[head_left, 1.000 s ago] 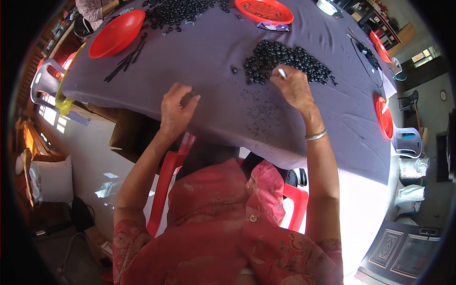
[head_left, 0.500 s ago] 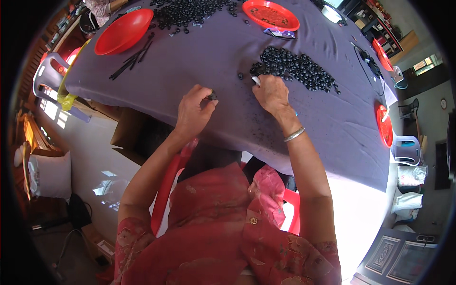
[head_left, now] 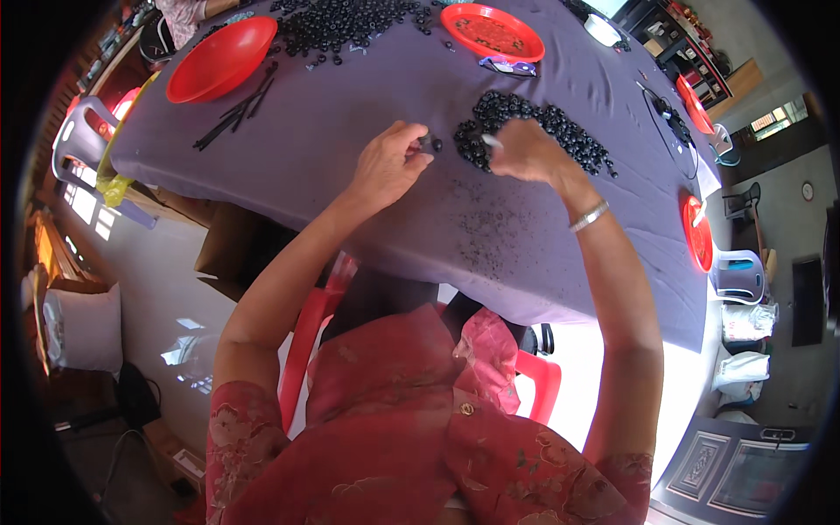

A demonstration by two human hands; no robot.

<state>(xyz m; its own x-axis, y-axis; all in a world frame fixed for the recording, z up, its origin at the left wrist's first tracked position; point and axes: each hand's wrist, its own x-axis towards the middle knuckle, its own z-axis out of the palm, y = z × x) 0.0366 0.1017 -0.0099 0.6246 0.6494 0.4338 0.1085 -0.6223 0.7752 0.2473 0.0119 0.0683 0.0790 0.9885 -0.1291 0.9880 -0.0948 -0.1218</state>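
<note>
My left hand (head_left: 391, 166) is over the purple-grey tablecloth, fingers curled, with a small dark round piece at its fingertips. Just beyond them lies a loose black round piece (head_left: 437, 144). My right hand (head_left: 529, 153), smeared by motion, is closed at the near edge of a pile of small, shiny black round pieces (head_left: 569, 131). From its fingers pokes a short white object (head_left: 492, 140), whose kind I cannot make out. Dark crumbs (head_left: 490, 227) are scattered on the cloth between me and the pile.
A red bowl (head_left: 219, 61) and several thin black sticks (head_left: 236, 109) lie at the far left. Beyond are a larger black heap (head_left: 337, 26), a red tray (head_left: 494, 33) and glasses (head_left: 509, 67). A black cable (head_left: 669, 118) lies right. Another person's arm (head_left: 219, 7) shows far left.
My left hand has moved right and farther out, toward the pile. The right hand has shifted slightly right over the pile's edge, still with the white object. The whole view has shifted a little.
</note>
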